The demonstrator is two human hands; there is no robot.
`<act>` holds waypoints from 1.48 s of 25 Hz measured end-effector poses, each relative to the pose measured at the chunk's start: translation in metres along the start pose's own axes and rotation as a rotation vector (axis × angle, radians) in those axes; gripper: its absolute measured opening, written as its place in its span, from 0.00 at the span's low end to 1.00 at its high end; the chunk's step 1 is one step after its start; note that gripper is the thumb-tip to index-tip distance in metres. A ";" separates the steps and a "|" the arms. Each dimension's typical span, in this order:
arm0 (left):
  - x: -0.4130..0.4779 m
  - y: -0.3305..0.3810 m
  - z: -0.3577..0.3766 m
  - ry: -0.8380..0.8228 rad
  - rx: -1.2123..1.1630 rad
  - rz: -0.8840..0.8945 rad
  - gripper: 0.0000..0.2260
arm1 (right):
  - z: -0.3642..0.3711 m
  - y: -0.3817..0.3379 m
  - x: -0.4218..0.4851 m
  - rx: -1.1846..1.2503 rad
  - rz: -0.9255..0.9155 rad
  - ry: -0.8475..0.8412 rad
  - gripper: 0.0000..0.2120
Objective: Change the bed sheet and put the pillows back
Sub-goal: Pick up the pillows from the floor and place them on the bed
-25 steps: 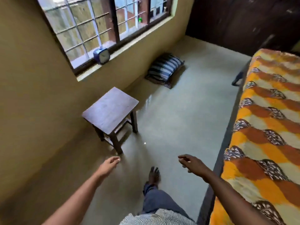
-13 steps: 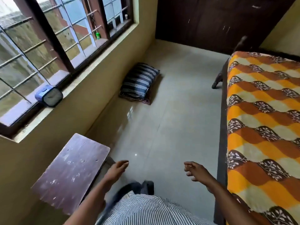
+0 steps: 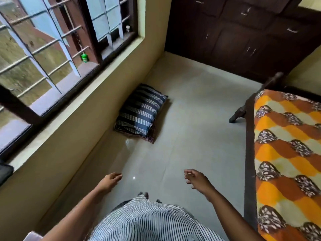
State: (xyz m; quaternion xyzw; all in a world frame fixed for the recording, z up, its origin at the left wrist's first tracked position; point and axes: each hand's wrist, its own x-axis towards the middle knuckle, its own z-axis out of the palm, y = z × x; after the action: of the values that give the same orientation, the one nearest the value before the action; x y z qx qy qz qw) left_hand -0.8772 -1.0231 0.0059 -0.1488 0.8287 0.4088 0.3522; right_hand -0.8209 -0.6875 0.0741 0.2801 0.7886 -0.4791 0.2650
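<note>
A dark blue striped pillow [image 3: 141,112] lies on the floor against the wall under the window, on top of a second darker pillow [image 3: 147,136] whose edge shows beneath it. The bed [image 3: 250,153] runs along the right, covered with an orange, brown and cream patterned sheet [image 3: 286,153]. My left hand [image 3: 109,181] hangs over the floor, fingers relaxed, holding nothing. My right hand [image 3: 196,179] is out in front with loosely curled fingers, also holding nothing. Both hands are well short of the pillows.
A barred window [image 3: 52,54] with a sill [image 3: 83,108] fills the left wall; a small green bottle [image 3: 84,57] stands on it. A dark wooden wardrobe [image 3: 234,32] closes the far end. Tiled floor [image 3: 191,127] lies between wall and bed.
I have walked forward along the bed. The wooden stool and the blue clock have dropped out of view behind me, and the pillows are closer. Both hands stay held out in front of me.
</note>
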 end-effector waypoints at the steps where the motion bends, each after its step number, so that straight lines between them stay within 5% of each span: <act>1: 0.026 0.028 -0.010 0.009 0.048 0.023 0.14 | -0.012 -0.024 0.021 -0.019 -0.013 0.000 0.08; 7: 0.147 0.152 -0.024 0.004 -0.029 0.116 0.13 | -0.071 -0.132 0.145 -0.070 -0.025 -0.065 0.08; 14: 0.232 0.205 -0.007 0.245 -0.497 -0.337 0.12 | -0.121 -0.264 0.368 -0.378 -0.050 -0.339 0.10; 21: 0.352 0.243 -0.006 0.279 -0.523 -0.426 0.14 | -0.034 -0.300 0.581 -0.506 0.068 -0.555 0.12; 29: 0.547 0.165 0.019 0.248 -0.213 -0.359 0.14 | 0.138 -0.199 0.758 0.173 0.600 -0.276 0.51; 37: 0.554 0.172 0.009 0.225 -0.077 -0.160 0.13 | 0.125 -0.189 0.758 0.002 0.308 -0.031 0.33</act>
State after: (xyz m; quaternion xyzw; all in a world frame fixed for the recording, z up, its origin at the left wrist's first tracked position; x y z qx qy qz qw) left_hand -1.3570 -0.8864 -0.2897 -0.2729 0.8321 0.3915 0.2827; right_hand -1.4658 -0.7309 -0.3813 0.3905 0.7317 -0.4378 0.3471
